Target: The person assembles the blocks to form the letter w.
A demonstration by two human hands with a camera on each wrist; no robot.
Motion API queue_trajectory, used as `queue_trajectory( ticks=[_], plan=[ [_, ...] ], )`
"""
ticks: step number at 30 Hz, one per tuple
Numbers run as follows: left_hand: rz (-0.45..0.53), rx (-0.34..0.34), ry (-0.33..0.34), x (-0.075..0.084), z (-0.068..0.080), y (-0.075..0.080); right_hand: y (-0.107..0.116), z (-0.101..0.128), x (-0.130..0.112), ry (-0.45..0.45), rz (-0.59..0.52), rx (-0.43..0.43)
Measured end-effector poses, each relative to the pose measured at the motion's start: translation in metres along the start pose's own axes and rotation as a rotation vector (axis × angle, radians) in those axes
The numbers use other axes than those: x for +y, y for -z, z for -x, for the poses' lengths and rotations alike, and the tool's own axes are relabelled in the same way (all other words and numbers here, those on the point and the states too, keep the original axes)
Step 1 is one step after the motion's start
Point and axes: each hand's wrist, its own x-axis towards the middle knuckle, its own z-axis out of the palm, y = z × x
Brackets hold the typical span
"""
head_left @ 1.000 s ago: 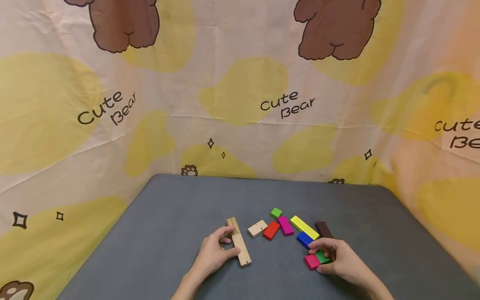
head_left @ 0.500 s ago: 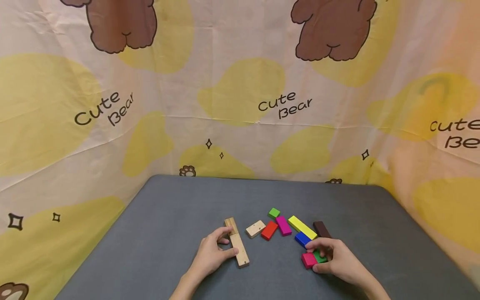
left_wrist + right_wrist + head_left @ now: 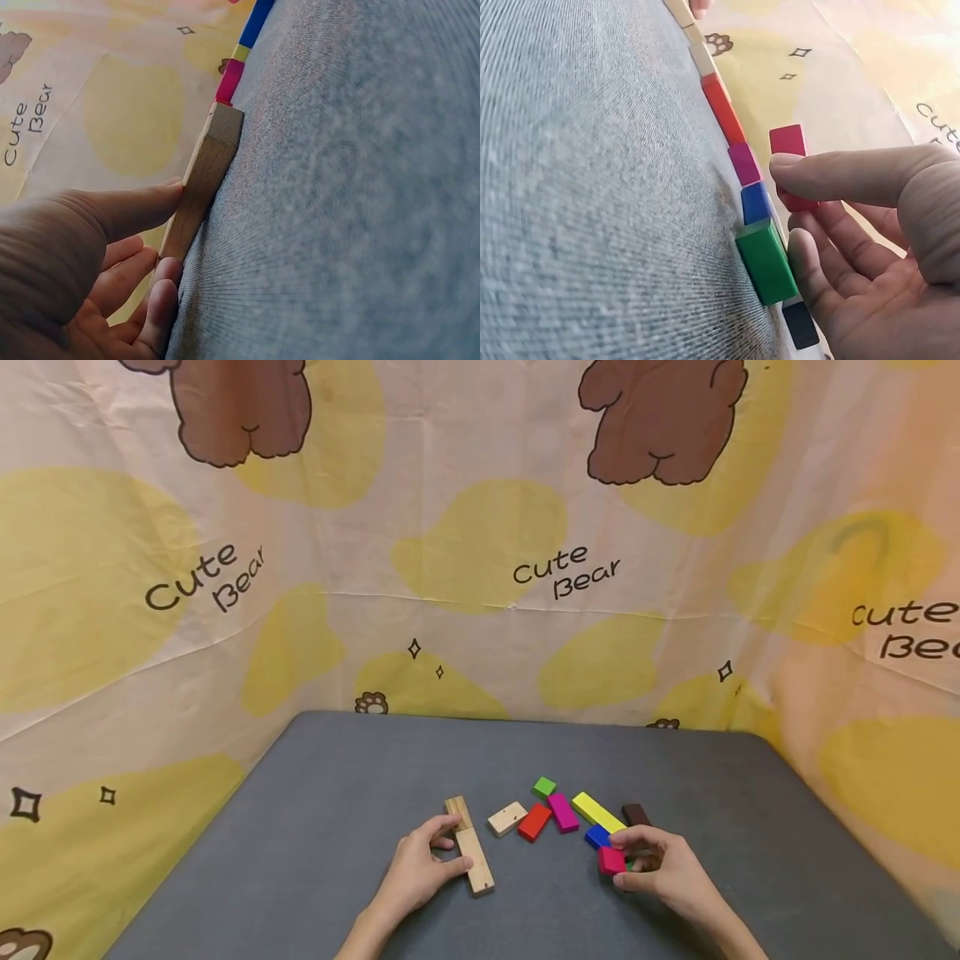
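Observation:
My right hand (image 3: 667, 864) pinches a pinkish-red block (image 3: 611, 861) between thumb and fingers. In the right wrist view this block (image 3: 789, 139) is raised off the mat, beside a green block (image 3: 766, 262) that lies near the lower fingers. My left hand (image 3: 420, 860) rests its thumb and fingertips along the left side of two plain wooden blocks laid end to end, a long front block (image 3: 476, 864) and a back block (image 3: 458, 811). The left wrist view has the thumb touching the wooden block's (image 3: 206, 176) edge; the other fingers are loosely bent near its close end.
Between the hands lie a short wooden block (image 3: 507, 818), a red block (image 3: 535, 822), a magenta block (image 3: 563, 812), a light green block (image 3: 544, 787), a yellow block (image 3: 597, 812) and a blue block (image 3: 597, 836). Behind the right hand is a dark brown block (image 3: 636, 815). Cloth hangs around the grey table (image 3: 360, 760).
My right hand has lifted the pinkish-red block off the table, away from the green block it lay against. The left hand stays at the wooden blocks; the head view shifts slightly.

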Motion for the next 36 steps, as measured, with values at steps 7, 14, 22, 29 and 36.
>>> queue_trajectory(
  ticks=[7, 14, 22, 29, 36],
  plan=[
    [0.004, -0.002, 0.007, 0.001, 0.001, 0.001, -0.004, 0.002, -0.003, -0.014, -0.016, 0.022],
    [0.015, -0.007, 0.011, 0.000, 0.001, 0.000, -0.008, 0.004, -0.006, 0.002, -0.041, 0.016],
    [0.025, -0.002, -0.004, 0.001, 0.001, 0.001, -0.015, 0.001, -0.008, -0.002, -0.028, -0.007],
    [0.017, 0.009, -0.029, 0.002, 0.003, 0.003, -0.026, 0.002, -0.015, -0.024, 0.023, -0.056],
    [0.032, 0.002, -0.017, 0.002, 0.004, 0.002, -0.036, 0.001, -0.017, -0.040, 0.070, -0.118]
  ],
)
